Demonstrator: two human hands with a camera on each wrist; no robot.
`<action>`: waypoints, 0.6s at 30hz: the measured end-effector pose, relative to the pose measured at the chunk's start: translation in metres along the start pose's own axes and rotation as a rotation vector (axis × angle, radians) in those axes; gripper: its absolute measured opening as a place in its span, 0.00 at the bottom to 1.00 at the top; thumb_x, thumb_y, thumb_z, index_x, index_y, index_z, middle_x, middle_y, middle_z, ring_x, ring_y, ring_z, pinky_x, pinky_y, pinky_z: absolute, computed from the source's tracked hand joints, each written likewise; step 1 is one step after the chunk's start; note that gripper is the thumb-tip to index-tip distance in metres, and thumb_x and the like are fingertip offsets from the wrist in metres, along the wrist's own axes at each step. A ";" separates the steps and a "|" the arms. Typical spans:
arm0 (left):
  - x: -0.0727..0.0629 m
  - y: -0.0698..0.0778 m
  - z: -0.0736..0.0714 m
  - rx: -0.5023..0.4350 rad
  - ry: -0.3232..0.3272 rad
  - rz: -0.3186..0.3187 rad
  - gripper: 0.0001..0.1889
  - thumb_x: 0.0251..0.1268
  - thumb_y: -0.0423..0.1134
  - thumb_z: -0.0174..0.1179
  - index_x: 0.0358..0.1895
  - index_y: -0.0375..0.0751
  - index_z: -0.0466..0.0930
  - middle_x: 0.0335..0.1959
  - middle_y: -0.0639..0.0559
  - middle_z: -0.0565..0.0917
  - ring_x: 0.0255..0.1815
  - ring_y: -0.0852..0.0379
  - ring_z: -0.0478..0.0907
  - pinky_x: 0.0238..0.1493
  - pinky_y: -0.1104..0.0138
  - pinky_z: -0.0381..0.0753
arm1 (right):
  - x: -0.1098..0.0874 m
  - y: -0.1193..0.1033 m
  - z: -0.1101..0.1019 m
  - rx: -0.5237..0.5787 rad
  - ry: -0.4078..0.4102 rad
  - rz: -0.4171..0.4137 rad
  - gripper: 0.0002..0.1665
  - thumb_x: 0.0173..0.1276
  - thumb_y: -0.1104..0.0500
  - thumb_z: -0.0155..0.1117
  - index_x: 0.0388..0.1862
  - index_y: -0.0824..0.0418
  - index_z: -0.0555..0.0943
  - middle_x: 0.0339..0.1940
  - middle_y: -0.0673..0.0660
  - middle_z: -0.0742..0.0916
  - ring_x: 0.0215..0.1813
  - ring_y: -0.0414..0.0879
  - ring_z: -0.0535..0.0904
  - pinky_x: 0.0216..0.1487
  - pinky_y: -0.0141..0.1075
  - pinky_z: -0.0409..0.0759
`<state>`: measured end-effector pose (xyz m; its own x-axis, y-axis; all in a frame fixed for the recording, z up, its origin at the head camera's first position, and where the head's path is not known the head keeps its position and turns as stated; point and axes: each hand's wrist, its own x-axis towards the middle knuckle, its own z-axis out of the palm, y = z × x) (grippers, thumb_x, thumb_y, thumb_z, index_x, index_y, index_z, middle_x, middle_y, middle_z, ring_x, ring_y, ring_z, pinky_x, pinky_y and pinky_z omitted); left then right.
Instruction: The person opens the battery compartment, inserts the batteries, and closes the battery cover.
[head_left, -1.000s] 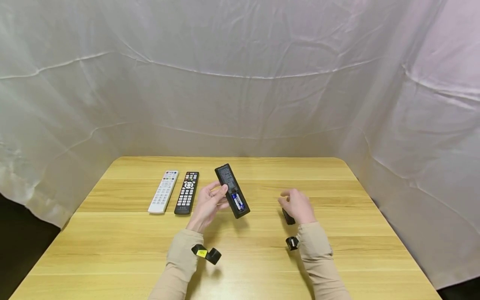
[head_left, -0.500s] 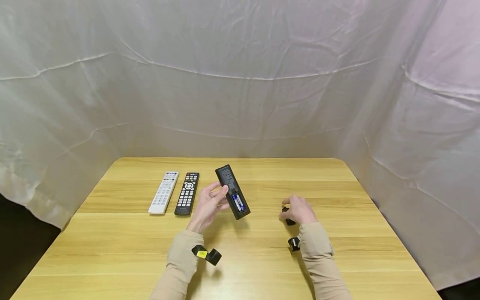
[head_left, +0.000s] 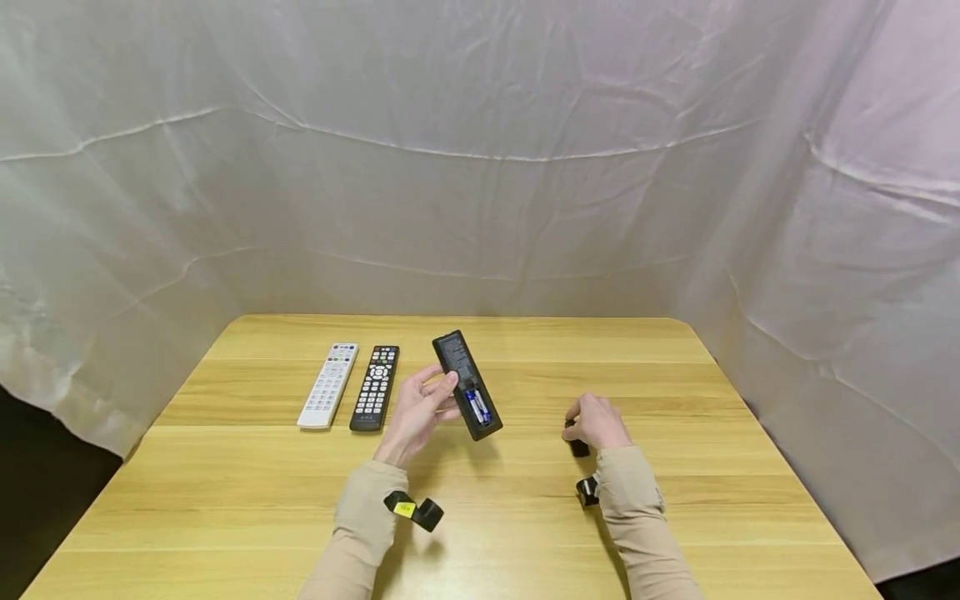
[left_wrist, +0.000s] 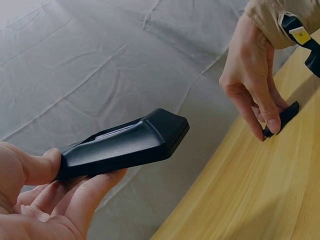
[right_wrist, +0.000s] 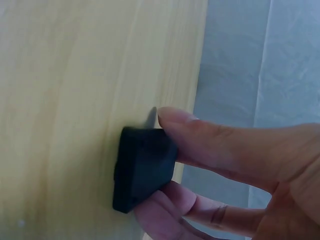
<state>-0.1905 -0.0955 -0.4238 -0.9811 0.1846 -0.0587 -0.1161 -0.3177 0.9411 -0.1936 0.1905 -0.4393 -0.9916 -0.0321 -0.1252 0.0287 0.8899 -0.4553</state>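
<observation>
My left hand (head_left: 417, 408) grips a black remote control (head_left: 459, 358) by its side, above the table, with its back turned up. In the remote's uncovered battery compartment lie blue-and-silver batteries (head_left: 477, 406). My right hand (head_left: 597, 422) pinches a small black battery cover (right_wrist: 147, 167) between thumb and fingers, close over the wood. In the left wrist view the cover (left_wrist: 285, 119) slants beneath the right fingertips, and the held remote (left_wrist: 125, 145) shows edge-on between the left thumb and fingers.
A white remote (head_left: 328, 386) and a second black remote (head_left: 374, 388) lie side by side, buttons up, left of my left hand. The wooden table (head_left: 225, 500) ends at a grey cloth (head_left: 480, 208) hung behind and along the sides. Each wrist wears a small black camera.
My right hand has come down onto the battery cover, which lay under it, and now pinches it. The left hand and its remote have hardly moved.
</observation>
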 end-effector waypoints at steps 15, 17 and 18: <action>0.000 0.000 0.001 0.001 0.008 0.001 0.24 0.78 0.33 0.52 0.71 0.28 0.64 0.41 0.48 0.91 0.33 0.61 0.89 0.40 0.67 0.91 | 0.004 -0.001 0.002 0.058 0.053 0.020 0.19 0.58 0.60 0.72 0.49 0.64 0.88 0.56 0.68 0.87 0.60 0.69 0.80 0.62 0.60 0.80; 0.000 0.000 0.000 0.005 0.012 0.001 0.24 0.78 0.33 0.53 0.71 0.28 0.64 0.41 0.48 0.91 0.33 0.61 0.89 0.40 0.67 0.91 | 0.005 -0.001 0.003 0.073 0.078 0.002 0.20 0.59 0.60 0.70 0.50 0.65 0.87 0.54 0.68 0.88 0.59 0.67 0.81 0.62 0.59 0.80; 0.000 0.000 0.000 0.008 0.015 0.002 0.24 0.78 0.34 0.53 0.71 0.28 0.64 0.41 0.47 0.91 0.33 0.61 0.89 0.40 0.67 0.91 | 0.004 -0.002 0.003 0.081 0.090 -0.011 0.20 0.59 0.60 0.70 0.51 0.65 0.87 0.53 0.68 0.88 0.58 0.66 0.82 0.61 0.58 0.80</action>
<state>-0.1905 -0.0953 -0.4238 -0.9835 0.1703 -0.0617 -0.1131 -0.3107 0.9437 -0.1975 0.1875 -0.4419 -0.9991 0.0026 -0.0415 0.0241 0.8498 -0.5265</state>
